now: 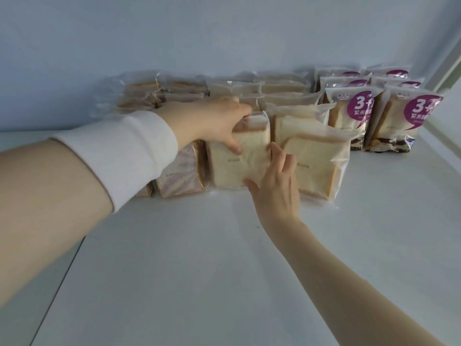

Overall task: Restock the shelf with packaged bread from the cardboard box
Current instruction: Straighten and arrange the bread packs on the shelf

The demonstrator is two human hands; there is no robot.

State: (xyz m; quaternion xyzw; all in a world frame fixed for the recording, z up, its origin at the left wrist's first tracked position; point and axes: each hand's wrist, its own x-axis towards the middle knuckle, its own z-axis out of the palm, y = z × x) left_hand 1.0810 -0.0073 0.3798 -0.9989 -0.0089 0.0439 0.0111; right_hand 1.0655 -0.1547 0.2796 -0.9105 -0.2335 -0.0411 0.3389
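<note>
While the left hand [212,121] grips the central bread pack [237,163] (top edge), the right hand [277,188] presses straight-fingered against its side.

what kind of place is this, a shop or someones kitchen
Probably a shop shelf mid-restock, though no price tags show. The white shelf holds purple-labelled packs lined up front to back beside rows of clear-wrapped bread, and the left hand grips a plain bread pack while the right hand touches its side.

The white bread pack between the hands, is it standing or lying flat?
Standing up: the white bread pack rests its bottom on the shelf; the left hand grips its top, the right hand touches its side.
</note>
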